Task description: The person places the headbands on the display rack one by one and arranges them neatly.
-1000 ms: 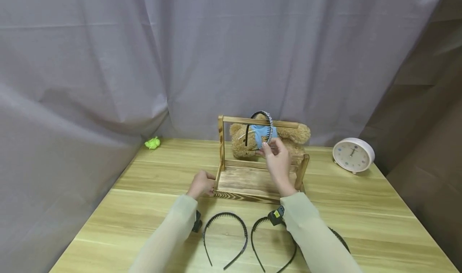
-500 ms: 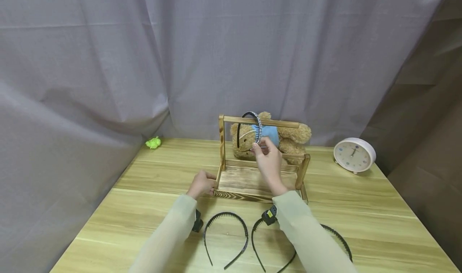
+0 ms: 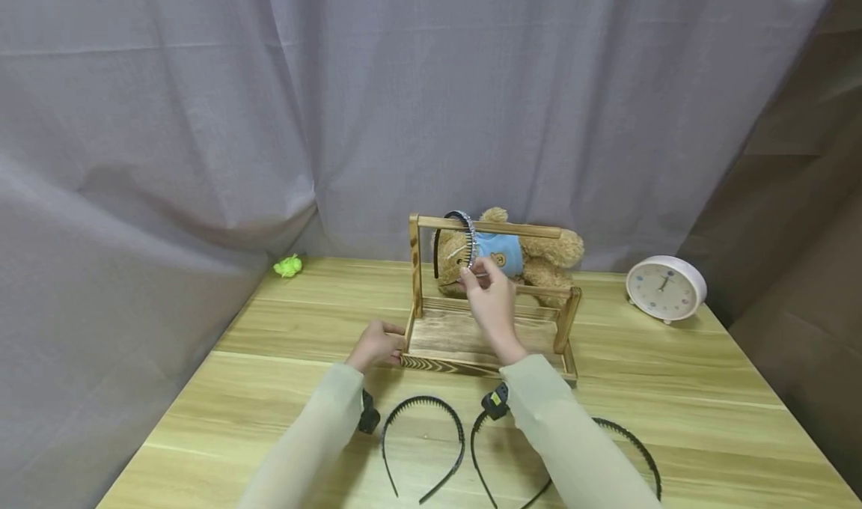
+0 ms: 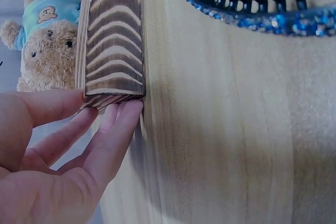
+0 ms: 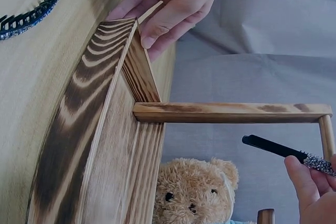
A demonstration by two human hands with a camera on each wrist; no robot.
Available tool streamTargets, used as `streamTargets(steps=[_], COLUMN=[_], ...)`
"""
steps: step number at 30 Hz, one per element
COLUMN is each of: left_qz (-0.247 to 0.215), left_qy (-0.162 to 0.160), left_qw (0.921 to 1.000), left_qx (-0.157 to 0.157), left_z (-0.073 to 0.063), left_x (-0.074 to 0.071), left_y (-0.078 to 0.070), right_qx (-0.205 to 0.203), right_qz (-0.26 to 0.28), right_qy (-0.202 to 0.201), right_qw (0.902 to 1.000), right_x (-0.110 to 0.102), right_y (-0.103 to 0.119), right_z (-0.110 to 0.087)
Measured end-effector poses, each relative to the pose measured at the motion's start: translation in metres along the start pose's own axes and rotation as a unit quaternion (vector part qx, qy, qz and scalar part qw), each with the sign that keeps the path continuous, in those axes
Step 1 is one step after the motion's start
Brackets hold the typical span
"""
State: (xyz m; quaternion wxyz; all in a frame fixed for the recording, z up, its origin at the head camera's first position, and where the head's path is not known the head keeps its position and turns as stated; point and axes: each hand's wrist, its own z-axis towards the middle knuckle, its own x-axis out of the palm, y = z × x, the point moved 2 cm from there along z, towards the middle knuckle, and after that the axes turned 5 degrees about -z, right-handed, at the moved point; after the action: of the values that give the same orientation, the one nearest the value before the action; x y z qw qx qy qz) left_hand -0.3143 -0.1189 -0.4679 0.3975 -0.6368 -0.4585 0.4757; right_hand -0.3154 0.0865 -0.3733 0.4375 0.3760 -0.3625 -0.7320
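Observation:
A black toothed headband [image 3: 471,239] with silver sparkle is pinched by my right hand [image 3: 493,303] between thumb and fingers. It loops over the upper bar of the wooden rack [image 3: 444,333], near that bar's left end; one black leg [image 5: 273,145] shows in the right wrist view. My left hand [image 3: 377,344] grips the rack's left end wall, thumb on the inner side and fingers outside. On the table in front lie a left headband [image 3: 461,434], a middle headband [image 3: 474,449] and a right headband [image 3: 640,449]. My right sleeve covers part of the latter two.
Behind the rack a teddy bear [image 3: 555,248] in a blue shirt lies on its side. A white clock [image 3: 667,290] stands at the table's back right. A small bright green object [image 3: 288,266] sits at the back left. Grey curtain [image 3: 431,105] hangs behind.
My right hand has moved left with the sparkly headband, along the rack's upper bar towards its left post. The left hand has kept its grip on the rack.

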Motion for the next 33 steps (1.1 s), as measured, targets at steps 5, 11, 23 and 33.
streamTargets(steps=[5,11,23,33], left_qz=[-0.003,-0.001,0.020,0.011], left_qy=[0.003,0.007,-0.012,-0.013], left_qw=[1.0000,0.9999,0.9989,0.9992], left_qx=[-0.008,-0.011,-0.040,-0.037], left_z=[0.001,0.000,-0.001,-0.003], left_x=[0.000,-0.002,0.003,0.006], left_y=[0.000,-0.001,0.000,0.000], right_qx=[-0.005,-0.015,-0.034,-0.032], right_qz=[-0.008,-0.030,-0.059,-0.065], right_qy=[0.005,0.009,0.033,0.068], right_qw=[0.9999,0.9994,0.9971,0.9951], right_x=[0.003,0.007,0.021,0.025], right_y=[0.001,0.002,0.014,0.020], right_z=[-0.001,-0.002,-0.003,-0.003])
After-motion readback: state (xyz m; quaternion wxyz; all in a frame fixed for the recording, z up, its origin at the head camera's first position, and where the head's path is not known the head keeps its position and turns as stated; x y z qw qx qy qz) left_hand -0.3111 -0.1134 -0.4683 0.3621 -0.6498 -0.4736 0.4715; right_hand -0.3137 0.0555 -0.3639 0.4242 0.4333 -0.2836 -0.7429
